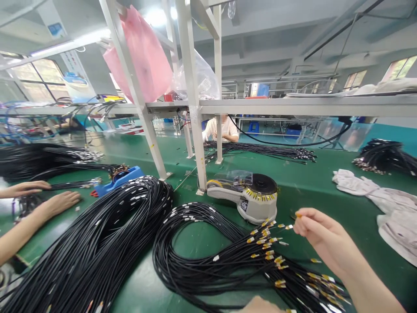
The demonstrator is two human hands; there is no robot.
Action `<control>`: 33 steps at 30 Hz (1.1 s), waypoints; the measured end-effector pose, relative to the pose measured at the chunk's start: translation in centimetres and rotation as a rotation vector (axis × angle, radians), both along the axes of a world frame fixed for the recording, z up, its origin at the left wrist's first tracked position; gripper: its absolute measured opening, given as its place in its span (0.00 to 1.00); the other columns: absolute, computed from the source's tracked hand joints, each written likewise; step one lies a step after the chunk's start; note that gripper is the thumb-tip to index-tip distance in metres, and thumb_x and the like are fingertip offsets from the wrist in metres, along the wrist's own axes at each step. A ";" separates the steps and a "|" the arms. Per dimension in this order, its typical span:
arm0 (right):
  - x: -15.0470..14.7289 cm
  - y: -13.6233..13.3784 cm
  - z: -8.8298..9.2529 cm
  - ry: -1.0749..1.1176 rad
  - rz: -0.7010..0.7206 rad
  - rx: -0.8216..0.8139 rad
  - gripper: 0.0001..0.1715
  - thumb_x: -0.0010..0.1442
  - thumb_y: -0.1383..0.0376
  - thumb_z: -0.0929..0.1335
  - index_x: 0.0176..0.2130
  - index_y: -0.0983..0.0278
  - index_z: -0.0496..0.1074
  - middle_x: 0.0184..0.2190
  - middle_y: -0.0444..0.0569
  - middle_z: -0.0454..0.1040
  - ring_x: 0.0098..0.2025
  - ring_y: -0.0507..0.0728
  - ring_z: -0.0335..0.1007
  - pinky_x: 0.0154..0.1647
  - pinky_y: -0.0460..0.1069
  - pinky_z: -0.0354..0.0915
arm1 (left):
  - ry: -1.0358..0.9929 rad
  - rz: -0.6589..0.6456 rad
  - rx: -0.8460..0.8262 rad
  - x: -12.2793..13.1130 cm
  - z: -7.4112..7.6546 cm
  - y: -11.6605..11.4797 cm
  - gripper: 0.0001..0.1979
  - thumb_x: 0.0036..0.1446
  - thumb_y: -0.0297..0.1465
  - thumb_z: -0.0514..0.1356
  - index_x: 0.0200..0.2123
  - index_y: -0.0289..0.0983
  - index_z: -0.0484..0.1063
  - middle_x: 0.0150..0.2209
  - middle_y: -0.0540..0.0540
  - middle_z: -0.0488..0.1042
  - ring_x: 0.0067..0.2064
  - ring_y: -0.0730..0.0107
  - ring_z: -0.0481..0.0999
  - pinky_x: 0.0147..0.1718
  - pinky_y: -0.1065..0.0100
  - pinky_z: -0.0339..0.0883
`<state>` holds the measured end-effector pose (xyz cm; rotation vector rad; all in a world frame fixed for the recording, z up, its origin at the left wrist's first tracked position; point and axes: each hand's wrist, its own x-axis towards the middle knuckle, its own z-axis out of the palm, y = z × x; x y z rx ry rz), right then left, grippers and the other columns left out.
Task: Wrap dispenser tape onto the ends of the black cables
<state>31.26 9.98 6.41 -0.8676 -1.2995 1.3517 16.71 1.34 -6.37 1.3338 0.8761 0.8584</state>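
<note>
My right hand (321, 237) is raised at the right, thumb and fingers pinched on a small piece of yellow tape (298, 214). Just left of its fingertips lie the ends of a looped bundle of black cables (195, 256), wrapped in yellow tape with white tips. Only a blurred part of my left hand (260, 305) shows at the bottom edge, close to those cables; its fingers are hidden. Behind the bundle stands a grey round tape dispenser (257, 208) with short yellow strips around its black wheel.
A larger black cable bundle (107, 234) lies to the left. Beyond it are a blue tape holder (122, 179) and a co-worker's hands (58, 206). White gloves (374, 191) lie at right. Shelf posts (195, 130) rise from the green table (302, 178). Another person (221, 129) sits opposite.
</note>
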 end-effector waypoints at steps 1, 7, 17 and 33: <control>-0.4 -0.4 0.2 -0.021 0.019 0.017 0.10 0.50 0.61 0.70 0.34 0.62 0.71 0.20 0.43 0.67 0.26 0.52 0.61 0.28 0.47 0.61 | -0.011 0.001 -0.016 -0.6 0.6 0.1 0.18 0.36 0.33 0.64 0.08 0.40 0.55 0.10 0.56 0.47 0.17 0.75 0.50 0.20 0.69 0.46; -2.5 -1.8 -0.1 -0.100 0.066 0.053 0.10 0.50 0.61 0.70 0.34 0.62 0.71 0.21 0.42 0.68 0.25 0.51 0.62 0.26 0.45 0.61 | -0.032 0.194 -0.134 -3.8 4.8 1.3 0.05 0.36 0.26 0.58 0.23 0.38 0.64 0.16 0.56 0.62 0.15 0.80 0.55 0.14 0.75 0.47; -4.1 -2.3 -0.9 -0.212 0.048 0.202 0.14 0.52 0.63 0.67 0.41 0.61 0.67 0.38 0.51 0.73 0.41 0.58 0.69 0.44 0.53 0.65 | -0.235 0.440 -0.174 -4.5 7.2 1.7 0.08 0.46 0.32 0.59 0.22 0.32 0.68 0.17 0.52 0.62 0.19 0.80 0.58 0.17 0.75 0.51; -6.3 -1.6 -4.0 -0.259 0.205 0.209 0.11 0.55 0.67 0.63 0.41 0.63 0.64 0.26 0.44 0.66 0.29 0.53 0.64 0.31 0.48 0.63 | -0.231 0.392 -0.167 -4.9 6.6 1.9 0.10 0.48 0.35 0.57 0.24 0.33 0.66 0.17 0.54 0.60 0.17 0.80 0.56 0.16 0.75 0.50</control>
